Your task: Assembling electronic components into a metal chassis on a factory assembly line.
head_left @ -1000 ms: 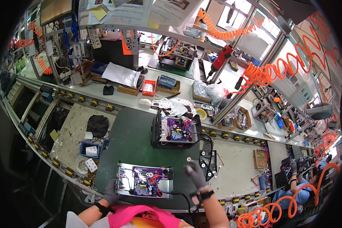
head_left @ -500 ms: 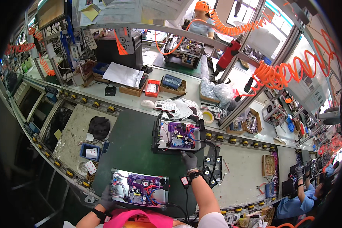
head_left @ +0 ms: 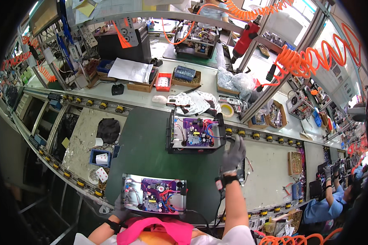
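Observation:
Two metal chassis holding purple circuit boards and red and blue wires lie on a dark green mat (head_left: pixel 147 143). The near silver chassis (head_left: pixel 131 196) sits directly before me, a black cable running from its right side. My left hand (head_left: pixel 121 207), in a grey glove, is against its left end; its fingers are mostly hidden. The far chassis (head_left: pixel 178 143) has black side panels. Just right of it, my gloved right hand (head_left: pixel 234 155) reaches up with fingers stretched out, over where a black cord and a black plate lie. Any contact with the cord is unclear.
Behind the mat, a roller rail (head_left: pixel 255 136) borders a bench with white printed sheets (head_left: pixel 198 102), a red bin (head_left: pixel 163 82) and a tape roll (head_left: pixel 227 110). A red power screwdriver (head_left: pixel 246 41) hangs on an orange coiled hose. A co-worker (head_left: pixel 327 208) works at far right.
My right hand has moved right and away from me, from the far chassis's front edge to beside its right end. My left hand stays by the near chassis. The view has shifted slightly.

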The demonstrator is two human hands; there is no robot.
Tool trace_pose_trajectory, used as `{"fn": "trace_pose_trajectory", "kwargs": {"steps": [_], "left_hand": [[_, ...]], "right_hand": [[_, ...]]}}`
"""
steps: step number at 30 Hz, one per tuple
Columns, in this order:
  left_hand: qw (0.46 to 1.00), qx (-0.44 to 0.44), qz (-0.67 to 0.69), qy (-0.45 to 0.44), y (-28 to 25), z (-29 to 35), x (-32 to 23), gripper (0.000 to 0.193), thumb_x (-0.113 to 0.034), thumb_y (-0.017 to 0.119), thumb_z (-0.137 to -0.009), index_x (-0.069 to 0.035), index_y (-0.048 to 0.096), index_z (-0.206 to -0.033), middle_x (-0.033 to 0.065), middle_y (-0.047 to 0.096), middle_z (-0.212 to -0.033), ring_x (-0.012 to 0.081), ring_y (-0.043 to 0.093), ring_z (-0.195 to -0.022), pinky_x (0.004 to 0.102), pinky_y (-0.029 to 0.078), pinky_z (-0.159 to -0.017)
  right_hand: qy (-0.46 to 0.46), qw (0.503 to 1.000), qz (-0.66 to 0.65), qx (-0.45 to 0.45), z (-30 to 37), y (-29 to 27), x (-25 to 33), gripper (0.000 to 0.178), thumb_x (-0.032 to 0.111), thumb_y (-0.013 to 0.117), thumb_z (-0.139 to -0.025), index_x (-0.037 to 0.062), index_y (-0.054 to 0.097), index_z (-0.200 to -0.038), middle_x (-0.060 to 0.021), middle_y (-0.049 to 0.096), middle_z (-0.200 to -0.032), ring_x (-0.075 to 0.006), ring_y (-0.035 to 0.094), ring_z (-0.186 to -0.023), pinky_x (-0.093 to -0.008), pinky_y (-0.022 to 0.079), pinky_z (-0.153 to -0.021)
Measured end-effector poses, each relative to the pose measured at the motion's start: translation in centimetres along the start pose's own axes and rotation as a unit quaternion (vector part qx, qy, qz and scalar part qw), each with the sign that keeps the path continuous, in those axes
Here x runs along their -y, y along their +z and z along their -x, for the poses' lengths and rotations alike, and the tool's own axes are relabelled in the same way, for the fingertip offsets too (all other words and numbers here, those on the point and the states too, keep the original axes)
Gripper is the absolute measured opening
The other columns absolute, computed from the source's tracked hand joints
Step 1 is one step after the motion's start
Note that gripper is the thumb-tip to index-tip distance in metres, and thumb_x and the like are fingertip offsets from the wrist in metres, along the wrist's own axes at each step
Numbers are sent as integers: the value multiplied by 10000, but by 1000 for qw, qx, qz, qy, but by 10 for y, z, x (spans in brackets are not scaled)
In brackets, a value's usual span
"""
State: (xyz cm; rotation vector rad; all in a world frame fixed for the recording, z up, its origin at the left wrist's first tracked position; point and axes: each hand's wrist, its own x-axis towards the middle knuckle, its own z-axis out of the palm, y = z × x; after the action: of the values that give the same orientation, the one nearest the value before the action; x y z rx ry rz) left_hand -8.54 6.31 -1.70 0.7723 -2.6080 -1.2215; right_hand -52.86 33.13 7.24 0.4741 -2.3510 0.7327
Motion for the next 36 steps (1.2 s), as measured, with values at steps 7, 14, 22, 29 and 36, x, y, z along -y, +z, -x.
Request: {"fn": "trace_pose_trajectory", "kwargs": {"steps": [7, 14, 22, 29, 36], "left_hand": [[975, 9, 221, -14, -18, -71, -2, 350, -164, 737, -738, -73, 621, -1055, 35, 676, -930, 141, 644, -814, 290, 523, -723], [987, 80, -64, 122, -26, -213, 44, 111, -102, 682, -764, -49, 688, -861, 96, 695, -841, 206, 657, -779, 336, 513, -684], [980, -70, 188, -8, -14, -355, 167, 332, -174, 518, -909, -24, 540, -1205, 102, 614, -1103, 199, 542, -932, 347, 449, -852], [990, 29, 44, 130, -29, -307, 92, 581, 21, 600, -815, -30, 403, -1360, 118, 541, -1272, 198, 550, -1093, 316, 425, -942], [986, 34, 130, 96, -88, -234, 54, 489, -119, 599, -899, -31, 409, -1341, 132, 561, -1202, 204, 550, -1051, 319, 433, -921]], "right_hand": [[143, 960, -158, 182, 11, -12, -50, 242, 102, 628, -820, 47, 591, -1053, -131, 659, -822, -287, 649, -750, -385, 493, -640], [80, 956, -192, 207, 128, -138, 74, 223, 256, 598, -877, 47, 614, -952, -178, 641, -811, -373, 639, -757, -420, 505, -631], [167, 906, -227, 317, 209, -136, 178, 385, 289, 524, -926, -4, 534, -1177, -251, 620, -820, -419, 612, -746, -477, 486, -657], [280, 943, -155, 88, 260, -243, 122, 240, 203, 614, -848, 63, 652, -1039, -140, 656, -971, -301, 629, -931, -382, 495, -835], [485, 797, 53, -355, 428, -416, -52, 190, 51, 597, -823, 17, 631, -1007, -85, 644, -947, -226, 609, -873, -339, 482, -834]]}}
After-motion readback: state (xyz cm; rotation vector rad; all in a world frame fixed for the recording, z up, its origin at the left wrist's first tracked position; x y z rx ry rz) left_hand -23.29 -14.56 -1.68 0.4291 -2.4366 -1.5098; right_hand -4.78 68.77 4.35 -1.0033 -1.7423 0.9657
